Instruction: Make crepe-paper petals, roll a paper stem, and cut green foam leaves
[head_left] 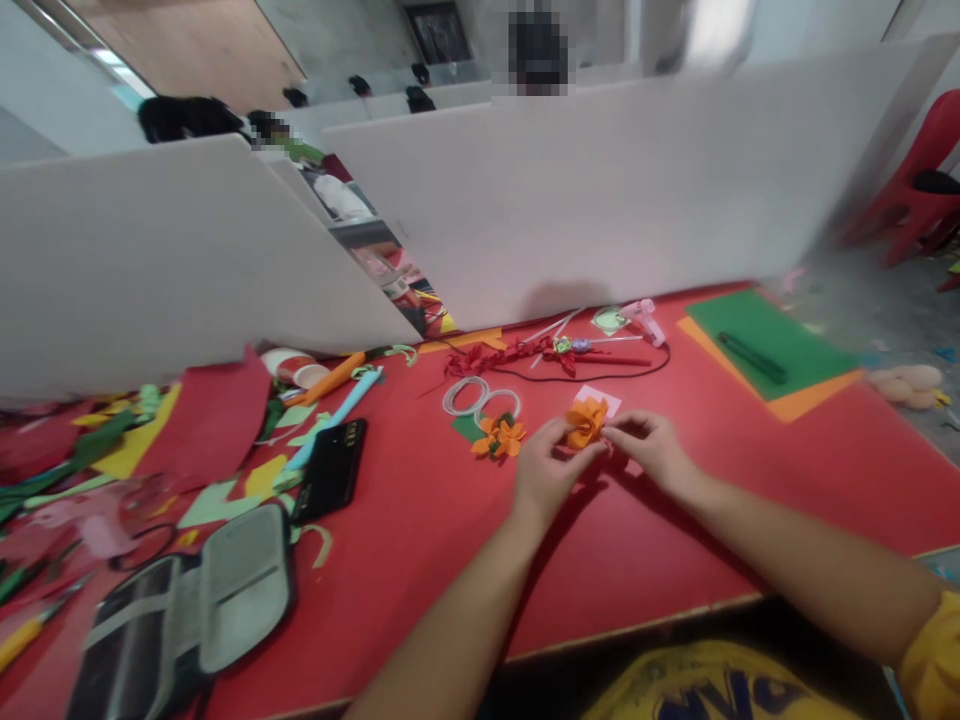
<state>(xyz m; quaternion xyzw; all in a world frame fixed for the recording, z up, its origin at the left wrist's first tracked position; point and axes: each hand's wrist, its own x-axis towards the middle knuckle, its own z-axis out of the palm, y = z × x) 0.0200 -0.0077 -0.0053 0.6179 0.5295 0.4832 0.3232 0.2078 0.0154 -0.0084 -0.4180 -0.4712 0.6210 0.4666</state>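
Note:
An orange flower (586, 422) is pinched between the thumb and fingers of my left hand (551, 468), above the red table (637, 560). On its right side, my right hand (654, 450) has its thumb and fingertips pressed together at the flower's edge; what they grip is too small to make out. A pink paper square (606, 400) shows just behind the flower. Left of my hands lie more orange flowers (498, 438) with green parts, beside clear rings (465, 396).
A pink glue gun (646, 320) and red flower stems (510, 355) lie at the back. Green sheets (787, 335) are on the right. A black phone (330, 470), an open case (244, 590) and paper scraps occupy the left. White partitions (600, 200) stand behind.

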